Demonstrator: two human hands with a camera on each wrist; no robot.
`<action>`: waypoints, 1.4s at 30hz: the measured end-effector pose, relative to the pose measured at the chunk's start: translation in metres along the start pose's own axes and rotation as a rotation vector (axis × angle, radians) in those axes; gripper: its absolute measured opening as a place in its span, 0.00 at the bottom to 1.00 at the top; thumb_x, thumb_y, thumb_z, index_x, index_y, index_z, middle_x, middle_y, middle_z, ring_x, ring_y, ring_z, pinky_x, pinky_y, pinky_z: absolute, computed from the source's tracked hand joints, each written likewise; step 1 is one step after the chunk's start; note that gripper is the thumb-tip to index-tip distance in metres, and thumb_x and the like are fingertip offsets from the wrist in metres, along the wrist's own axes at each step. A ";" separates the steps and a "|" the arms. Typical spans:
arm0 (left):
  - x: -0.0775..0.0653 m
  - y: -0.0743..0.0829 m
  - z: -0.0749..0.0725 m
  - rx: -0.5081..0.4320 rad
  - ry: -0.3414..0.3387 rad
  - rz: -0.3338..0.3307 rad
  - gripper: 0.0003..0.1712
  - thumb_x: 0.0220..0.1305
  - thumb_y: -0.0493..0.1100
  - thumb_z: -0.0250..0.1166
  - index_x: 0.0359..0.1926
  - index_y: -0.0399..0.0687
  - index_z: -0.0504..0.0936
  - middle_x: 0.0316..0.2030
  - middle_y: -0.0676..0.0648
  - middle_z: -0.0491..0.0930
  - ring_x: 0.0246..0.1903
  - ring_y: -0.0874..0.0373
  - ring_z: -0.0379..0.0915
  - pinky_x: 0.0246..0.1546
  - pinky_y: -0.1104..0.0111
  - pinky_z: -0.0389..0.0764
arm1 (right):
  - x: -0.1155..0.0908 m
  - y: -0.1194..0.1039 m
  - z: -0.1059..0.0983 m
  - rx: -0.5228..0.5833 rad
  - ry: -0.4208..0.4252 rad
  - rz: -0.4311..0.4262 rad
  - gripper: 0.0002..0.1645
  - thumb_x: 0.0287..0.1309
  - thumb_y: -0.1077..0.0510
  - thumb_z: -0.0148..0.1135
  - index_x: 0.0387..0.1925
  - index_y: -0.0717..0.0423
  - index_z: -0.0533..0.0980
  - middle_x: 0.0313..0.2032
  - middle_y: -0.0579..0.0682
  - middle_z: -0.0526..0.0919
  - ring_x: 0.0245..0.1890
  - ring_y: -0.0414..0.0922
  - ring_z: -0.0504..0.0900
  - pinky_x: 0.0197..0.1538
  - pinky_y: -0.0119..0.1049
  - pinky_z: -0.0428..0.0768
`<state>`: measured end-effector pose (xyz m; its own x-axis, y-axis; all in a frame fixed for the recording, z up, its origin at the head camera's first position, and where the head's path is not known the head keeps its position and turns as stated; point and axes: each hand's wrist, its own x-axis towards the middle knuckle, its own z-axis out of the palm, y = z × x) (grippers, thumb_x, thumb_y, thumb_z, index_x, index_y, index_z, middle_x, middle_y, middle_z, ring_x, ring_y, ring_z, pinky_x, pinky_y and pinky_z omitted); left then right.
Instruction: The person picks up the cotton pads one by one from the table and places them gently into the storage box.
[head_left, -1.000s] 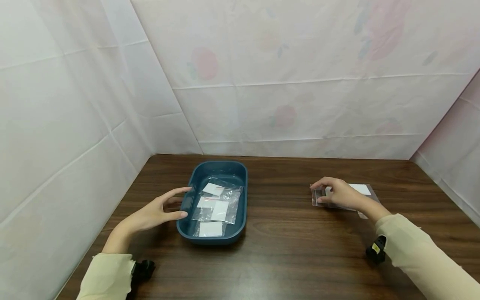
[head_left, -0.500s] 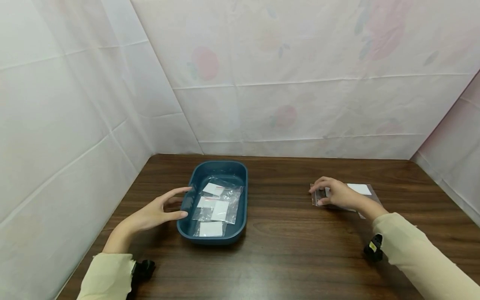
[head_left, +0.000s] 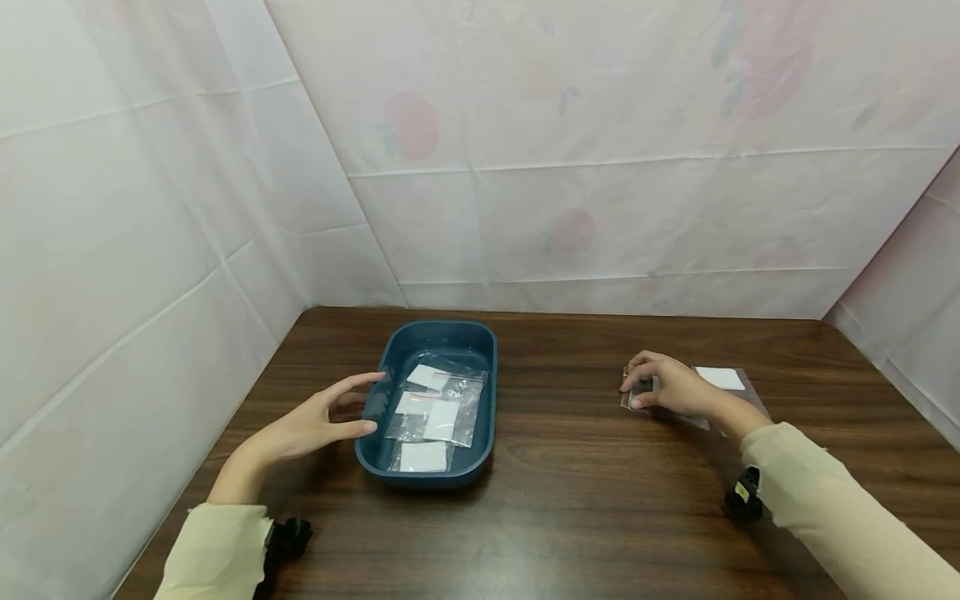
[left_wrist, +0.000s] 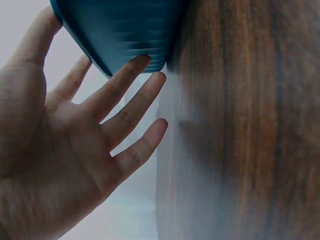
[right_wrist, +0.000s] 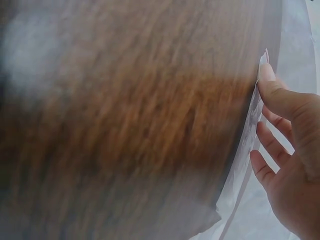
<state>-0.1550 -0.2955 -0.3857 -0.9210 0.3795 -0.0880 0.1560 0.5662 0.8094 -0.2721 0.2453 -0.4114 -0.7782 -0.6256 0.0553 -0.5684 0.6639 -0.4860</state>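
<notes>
My left hand (head_left: 311, 425) is spread at the left side of a dark blue plastic bin (head_left: 492, 400). Its thumb and index fingertip touch the rim, while the left wrist view shows the other fingers fairly straight beside the ribbed wall (left_wrist: 135, 30). Several clear zip-lock bags (head_left: 468, 408) with white labels lie inside the bin. At the right, my right hand (head_left: 671, 387) has curled fingers and pinches the left, zip end of a flat clear zip-lock bag (head_left: 752, 392). In the right wrist view the thumb presses on the edge of this bag (right_wrist: 245, 150). The palm hides part of it.
Both the bin and the bag rest on a dark wooden table (head_left: 570, 500). White fabric with a faint fruit print (head_left: 600, 167) hangs behind the table and along both sides. A black wrist camera (head_left: 742, 496) sits below the right sleeve.
My right hand's thumb and fingers have shifted slightly on the zip end of the bag, and the right forearm has moved a little left. The left hand and the bin stay put.
</notes>
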 end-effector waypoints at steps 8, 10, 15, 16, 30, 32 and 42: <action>0.001 0.001 -0.001 0.008 0.001 0.007 0.40 0.67 0.50 0.66 0.75 0.60 0.58 0.74 0.41 0.55 0.69 0.34 0.55 0.57 0.34 0.64 | 0.005 -0.001 0.000 0.015 0.001 0.000 0.05 0.54 0.58 0.73 0.34 0.48 0.84 0.49 0.56 0.76 0.42 0.48 0.77 0.45 0.46 0.78; 0.002 0.000 -0.001 0.008 0.000 0.004 0.40 0.67 0.50 0.66 0.75 0.59 0.58 0.73 0.41 0.55 0.69 0.34 0.55 0.57 0.34 0.64 | 0.006 -0.001 0.000 0.025 0.006 0.002 0.04 0.55 0.58 0.72 0.32 0.48 0.83 0.47 0.55 0.77 0.41 0.47 0.76 0.44 0.45 0.78; 0.002 0.000 0.000 -0.003 -0.002 0.009 0.40 0.67 0.50 0.66 0.75 0.58 0.58 0.73 0.41 0.56 0.69 0.34 0.55 0.58 0.35 0.64 | 0.007 -0.003 -0.002 0.028 0.027 0.019 0.05 0.56 0.56 0.72 0.29 0.45 0.82 0.42 0.49 0.77 0.39 0.44 0.75 0.41 0.42 0.76; 0.002 -0.001 0.000 -0.006 -0.002 0.011 0.40 0.67 0.50 0.66 0.75 0.58 0.58 0.73 0.41 0.56 0.69 0.34 0.55 0.57 0.35 0.64 | 0.007 -0.003 -0.003 0.028 0.030 0.017 0.05 0.56 0.56 0.72 0.28 0.44 0.82 0.42 0.48 0.77 0.38 0.44 0.75 0.41 0.42 0.75; 0.002 -0.004 0.001 -0.011 -0.007 0.024 0.41 0.67 0.50 0.67 0.75 0.58 0.58 0.73 0.41 0.56 0.69 0.35 0.56 0.58 0.35 0.64 | 0.009 -0.021 -0.020 0.061 0.167 0.051 0.03 0.55 0.54 0.72 0.30 0.47 0.84 0.43 0.51 0.80 0.46 0.51 0.74 0.44 0.48 0.73; 0.002 -0.004 0.001 -0.011 -0.007 0.024 0.40 0.67 0.50 0.67 0.75 0.58 0.58 0.73 0.41 0.56 0.69 0.35 0.56 0.58 0.36 0.64 | 0.009 -0.024 -0.022 0.074 0.176 0.051 0.03 0.56 0.55 0.72 0.31 0.47 0.84 0.43 0.50 0.80 0.46 0.50 0.74 0.45 0.48 0.73; 0.002 -0.005 0.000 0.001 -0.004 0.016 0.40 0.67 0.50 0.67 0.75 0.59 0.58 0.73 0.41 0.57 0.68 0.35 0.56 0.57 0.35 0.65 | 0.012 -0.047 -0.031 0.078 0.250 -0.024 0.04 0.56 0.58 0.72 0.32 0.49 0.83 0.40 0.48 0.81 0.45 0.48 0.74 0.48 0.55 0.73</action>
<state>-0.1574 -0.2974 -0.3898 -0.9172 0.3909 -0.0774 0.1706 0.5606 0.8103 -0.2631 0.2191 -0.3612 -0.8122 -0.5135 0.2767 -0.5725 0.6108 -0.5469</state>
